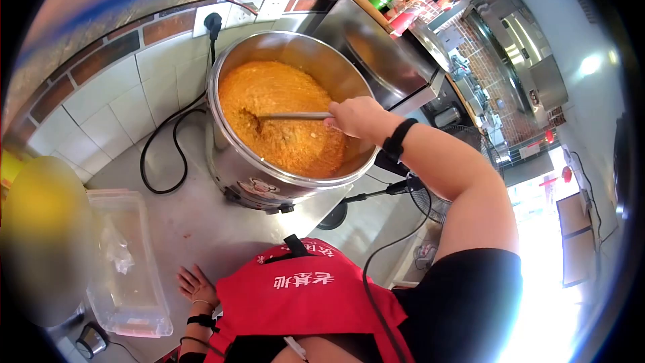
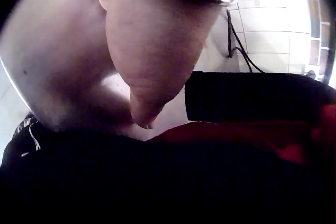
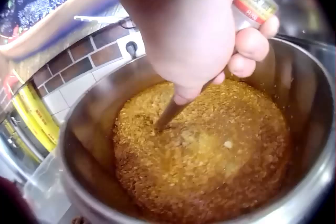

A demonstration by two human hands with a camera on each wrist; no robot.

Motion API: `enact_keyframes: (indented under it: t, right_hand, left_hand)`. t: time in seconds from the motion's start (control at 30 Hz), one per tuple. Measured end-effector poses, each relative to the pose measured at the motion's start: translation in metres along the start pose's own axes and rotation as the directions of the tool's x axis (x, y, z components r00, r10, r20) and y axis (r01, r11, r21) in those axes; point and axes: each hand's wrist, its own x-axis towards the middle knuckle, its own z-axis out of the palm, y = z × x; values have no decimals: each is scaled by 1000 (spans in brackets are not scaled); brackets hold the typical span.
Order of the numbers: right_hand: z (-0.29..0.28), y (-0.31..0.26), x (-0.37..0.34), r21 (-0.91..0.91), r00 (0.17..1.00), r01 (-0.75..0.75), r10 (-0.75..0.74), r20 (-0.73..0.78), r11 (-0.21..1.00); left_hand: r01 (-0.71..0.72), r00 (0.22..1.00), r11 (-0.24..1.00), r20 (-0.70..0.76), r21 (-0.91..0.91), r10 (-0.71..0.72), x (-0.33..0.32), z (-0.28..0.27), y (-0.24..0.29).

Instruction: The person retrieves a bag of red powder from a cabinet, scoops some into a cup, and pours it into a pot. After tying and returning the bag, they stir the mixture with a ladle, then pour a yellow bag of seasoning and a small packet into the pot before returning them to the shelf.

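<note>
Right hand [image 1: 357, 119] curled, left hand [image 1: 197, 287] splayed

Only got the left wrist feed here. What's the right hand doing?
Observer: The right hand grips a metal handle.
Operator: Where does the far end go?
Observer: Into a coarse orange-brown mixture in a big steel pot; the tip is buried, so I can't tell what tool it is.
Operator: I see a black cord by the tiles. Any plug?
Observer: Yes, the head view shows a black plug in a wall socket.
</note>
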Motion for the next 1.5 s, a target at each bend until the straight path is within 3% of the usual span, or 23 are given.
enact_keyframes:
  t: [0.13, 0.3, 0.37, 0.5, 0.6, 0.8, 0.9, 0.93, 0.97, 1.2, 1.3, 1.43, 1.5]
  right_hand:
    - [22, 27, 31, 49, 984, -87, 93, -150, 995]
    - [36, 60, 20, 18, 972, -163, 164, -170, 986]
    - [45, 63, 6, 76, 966, -234, 241, -96, 969]
    - [32, 36, -31, 191, 965, -241, 214, 150, 952]
    - [35, 21, -43, 219, 955, -239, 189, 228, 946]
    - [19, -17, -63, 240, 966, -163, 106, 237, 957]
    - [17, -24, -79, 225, 984, -98, 61, 165, 969]
    - [17, -25, -82, 192, 990, -57, 30, 140, 980]
    - [17, -24, -86, 157, 993, -17, -1, 117, 987]
    - [9, 10, -119, -6, 994, 107, -107, -34, 994]
    - [8, 34, -122, -104, 998, 54, -58, -36, 993]
    - [31, 67, -106, -220, 982, 27, -67, -175, 975]
    - [33, 69, -98, -236, 987, -120, 90, -136, 964]
  left_hand:
    - [-5, 1000, 1000, 10, 3, 5, -3, -5, 4]
    - [3, 1000, 1000, -15, 10, -3, 2, 4, 0]
    - [16, 1000, 1000, -24, -1, -16, 3, 5, 0]
    - [9, 1000, 1000, -4, -9, -9, -1, -2, 3]
    - [25, 999, 1000, 37, -12, -25, -5, -8, 7]
    - [37, 998, 999, 46, 12, -37, -3, -11, 9]
    - [59, 998, 996, -14, 69, -58, 18, 26, -5]
    - [97, 880, 944, -470, 317, 68, 34, 57, -19]
    - [241, 565, 835, -771, 494, 293, 46, 76, -28]
    - [248, 568, 832, -770, 496, 290, 62, 96, -42]
    - [290, 568, 806, -771, 516, 289, 61, 97, -42]
    - [260, 602, 832, -756, 489, 256, 57, 94, -37]
    - [270, 609, 835, -757, 480, 237, 48, 87, -28]
